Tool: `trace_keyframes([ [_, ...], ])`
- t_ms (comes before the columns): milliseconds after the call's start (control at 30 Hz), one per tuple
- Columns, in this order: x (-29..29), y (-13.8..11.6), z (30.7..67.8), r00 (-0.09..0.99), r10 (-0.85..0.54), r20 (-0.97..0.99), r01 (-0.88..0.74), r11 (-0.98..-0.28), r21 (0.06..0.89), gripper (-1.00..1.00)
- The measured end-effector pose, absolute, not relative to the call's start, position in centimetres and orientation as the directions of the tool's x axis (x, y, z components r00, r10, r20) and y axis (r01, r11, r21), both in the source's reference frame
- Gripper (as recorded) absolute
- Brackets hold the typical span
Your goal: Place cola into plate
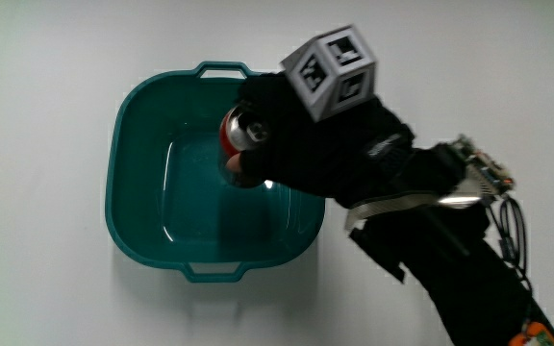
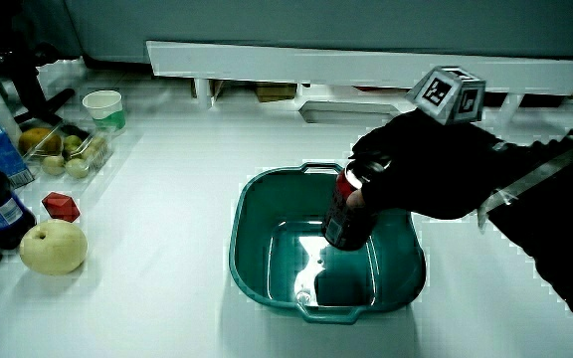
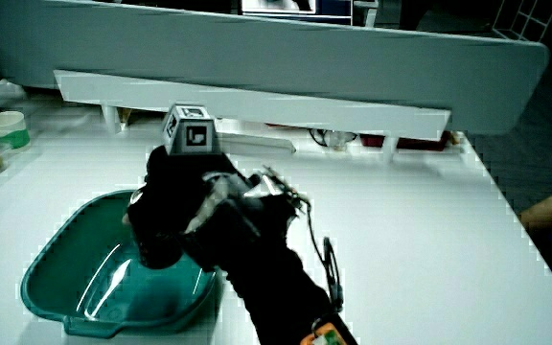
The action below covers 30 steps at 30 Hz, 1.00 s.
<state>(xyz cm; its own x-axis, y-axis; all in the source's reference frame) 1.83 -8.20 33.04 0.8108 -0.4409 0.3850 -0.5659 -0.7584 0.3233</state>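
Black fabric-gloved hand (image 1: 330, 144), small grey-white cube with black square patterns (image 1: 333, 70) on its back (also seen in both side views). Black sleeve on forearm (image 1: 469, 279); thin black cables (image 1: 511, 229), flat pale ribbon strap (image 1: 392, 205) near wrist.

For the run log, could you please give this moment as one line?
hand: grasping cola can | can: upright, inside teal basin | release: not yet

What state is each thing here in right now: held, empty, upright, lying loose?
hand: curled around the cola can, over the basin.
cola can: upright, gripped, inside the basin; whether it touches the bottom cannot be told.
teal basin: on the table, holding only the can.
paper cup: upright.
pear: lying loose on the table.
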Motion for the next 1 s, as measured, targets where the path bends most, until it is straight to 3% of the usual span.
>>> trace_keyframes([
  [67,1.2,-7.7,32.2,0.819,-0.451,0.356,-0.556,-0.778,0.293,0.0],
  [333,0.1,-7.0,34.8,0.826,-0.447,0.345,-0.555,-0.755,0.351,0.0],
  [600,-0.5,-6.3,35.5,0.827,-0.452,0.334,-0.553,-0.758,0.344,0.0],
  [700,-0.5,-6.5,35.8,0.833,-0.44,0.335,-0.548,-0.741,0.389,0.0],
  [1000,0.7,-6.3,36.6,0.847,-0.403,0.346,-0.522,-0.755,0.397,-0.47],
])
